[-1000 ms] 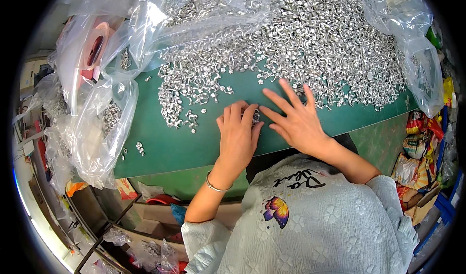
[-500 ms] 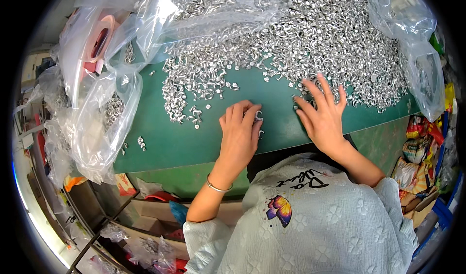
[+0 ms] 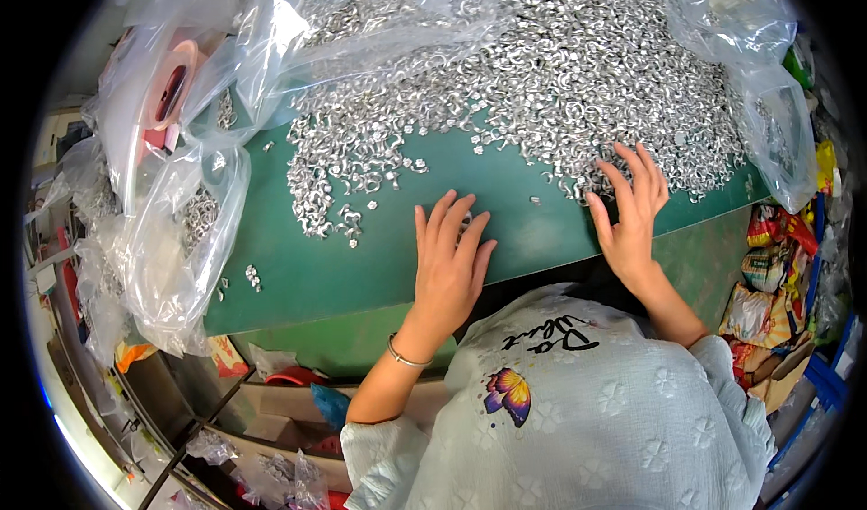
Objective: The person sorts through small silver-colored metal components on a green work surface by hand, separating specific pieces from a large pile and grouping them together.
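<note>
A broad heap of small silvery curved metal pieces (image 3: 578, 68) covers the far part of the green tabletop (image 3: 397, 266). My left hand (image 3: 452, 253) is palm down over the green surface with fingers spread. A bit of silver shows between its fingers, but whether it is held or merely lies beneath I cannot tell. At the near edge of the heap, my right hand (image 3: 629, 208) has its fingers parted, the tips close to or on the loose pieces. What lies under its palm is hidden. A thinner cluster of pieces (image 3: 339, 167) spreads left of centre.
Clear plastic sheeting (image 3: 289, 32) drapes over the heap's far left, and more plastic (image 3: 777, 104) hangs at the right. A plastic bag (image 3: 172, 275) sits at the table's left end, near a few stray pieces (image 3: 253, 277). Colourful packages (image 3: 768, 275) lie to the lower right.
My left hand has spread its fingers from a more curled pose. My right hand has shifted right along the heap's near edge. The few silver pieces beside my left thumb no longer show there.
</note>
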Demonstrator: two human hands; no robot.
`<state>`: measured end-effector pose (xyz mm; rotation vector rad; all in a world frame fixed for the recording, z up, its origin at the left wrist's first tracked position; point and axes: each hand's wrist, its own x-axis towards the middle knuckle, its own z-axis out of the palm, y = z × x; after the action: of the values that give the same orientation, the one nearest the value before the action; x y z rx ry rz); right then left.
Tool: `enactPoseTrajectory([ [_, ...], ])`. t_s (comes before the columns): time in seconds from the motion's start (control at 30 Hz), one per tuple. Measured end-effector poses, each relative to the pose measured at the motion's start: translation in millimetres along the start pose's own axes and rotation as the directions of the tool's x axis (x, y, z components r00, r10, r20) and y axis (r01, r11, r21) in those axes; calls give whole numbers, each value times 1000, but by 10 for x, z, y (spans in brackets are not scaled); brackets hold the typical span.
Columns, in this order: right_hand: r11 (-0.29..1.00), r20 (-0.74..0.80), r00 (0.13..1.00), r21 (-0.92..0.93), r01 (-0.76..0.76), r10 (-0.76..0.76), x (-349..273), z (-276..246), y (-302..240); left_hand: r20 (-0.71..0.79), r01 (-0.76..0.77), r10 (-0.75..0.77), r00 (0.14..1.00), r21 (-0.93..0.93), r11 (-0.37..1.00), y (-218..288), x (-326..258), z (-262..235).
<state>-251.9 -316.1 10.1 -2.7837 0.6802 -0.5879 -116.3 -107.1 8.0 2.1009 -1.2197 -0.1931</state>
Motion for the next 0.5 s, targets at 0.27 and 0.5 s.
enactPoseTrajectory([
  [0.27, 972, 330, 918, 151, 178, -219, -6, 108, -258, 132, -98, 79, 988, 148, 984, 148, 541, 304],
  [0.5, 981, 22, 981, -41, 191, -191, 571, 87, 231, -100, -47, 80, 992, 298, 954, -190, 951, 53],
])
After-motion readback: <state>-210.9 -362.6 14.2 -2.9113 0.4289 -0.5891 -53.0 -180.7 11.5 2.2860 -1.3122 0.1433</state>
